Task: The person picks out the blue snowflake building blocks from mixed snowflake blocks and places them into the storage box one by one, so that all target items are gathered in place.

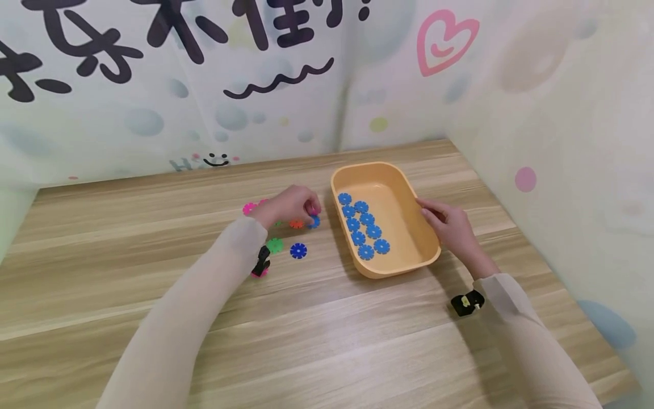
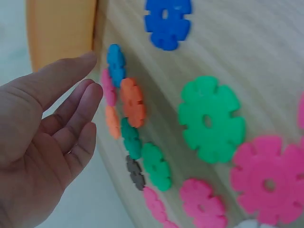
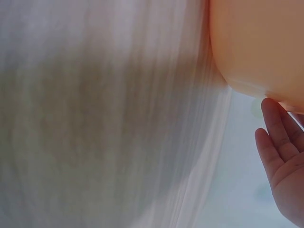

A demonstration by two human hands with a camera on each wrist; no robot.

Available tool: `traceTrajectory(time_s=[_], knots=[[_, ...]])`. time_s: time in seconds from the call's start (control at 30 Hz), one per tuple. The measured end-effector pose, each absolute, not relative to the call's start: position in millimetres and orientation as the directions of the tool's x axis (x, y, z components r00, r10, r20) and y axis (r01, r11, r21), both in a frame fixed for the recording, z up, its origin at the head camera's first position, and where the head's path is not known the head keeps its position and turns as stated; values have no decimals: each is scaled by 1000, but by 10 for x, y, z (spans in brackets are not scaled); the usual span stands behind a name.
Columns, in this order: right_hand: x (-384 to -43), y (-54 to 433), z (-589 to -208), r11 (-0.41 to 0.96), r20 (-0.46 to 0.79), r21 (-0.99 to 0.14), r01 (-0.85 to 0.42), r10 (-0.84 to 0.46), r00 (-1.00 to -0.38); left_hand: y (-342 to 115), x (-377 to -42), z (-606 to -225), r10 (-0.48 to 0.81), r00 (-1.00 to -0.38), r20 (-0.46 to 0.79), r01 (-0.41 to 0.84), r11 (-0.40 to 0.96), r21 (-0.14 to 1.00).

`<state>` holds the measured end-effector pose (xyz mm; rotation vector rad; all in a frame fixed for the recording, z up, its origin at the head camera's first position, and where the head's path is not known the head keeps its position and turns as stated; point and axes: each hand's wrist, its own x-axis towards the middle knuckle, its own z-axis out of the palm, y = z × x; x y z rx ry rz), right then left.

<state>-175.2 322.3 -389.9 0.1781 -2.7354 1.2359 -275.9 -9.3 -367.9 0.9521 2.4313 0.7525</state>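
Observation:
My left hand (image 1: 292, 203) reaches down over the loose snowflake-shaped plastic discs on the table. Its fingertips are close to a light blue disc (image 1: 314, 222). In the left wrist view nothing shows between thumb and loosely bent fingers, and the same blue disc (image 2: 116, 64) lies just beyond the thumb tip. My right hand (image 1: 455, 227) holds the right rim of a yellow-orange plastic tray (image 1: 380, 272); in the right wrist view its fingers are against the tray's outer wall (image 3: 261, 47). Several light blue discs (image 1: 365, 252) lie along the tray's left side.
A dark blue disc (image 1: 298, 250) and a green disc (image 1: 275, 245) lie nearer on the wood-grain table (image 1: 306, 341). Pink (image 1: 249, 208) and orange discs (image 1: 296, 224) are around the left hand. Printed walls (image 1: 317, 125) border the table behind and at right.

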Motion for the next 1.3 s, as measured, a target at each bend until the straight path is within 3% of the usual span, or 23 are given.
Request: traceTrajectory(time_s=[0.6,1.3], knots=[[-1754,3220,-3899,642,164,-751,-155,-46,-985,-68,-2799,-3784,650,-701,-292,409,702,583],[-1762,3224,-3916,651,178,-741,-162,-43,-983,-3,-2794,-3760,667,-663,-339,439,714,546]])
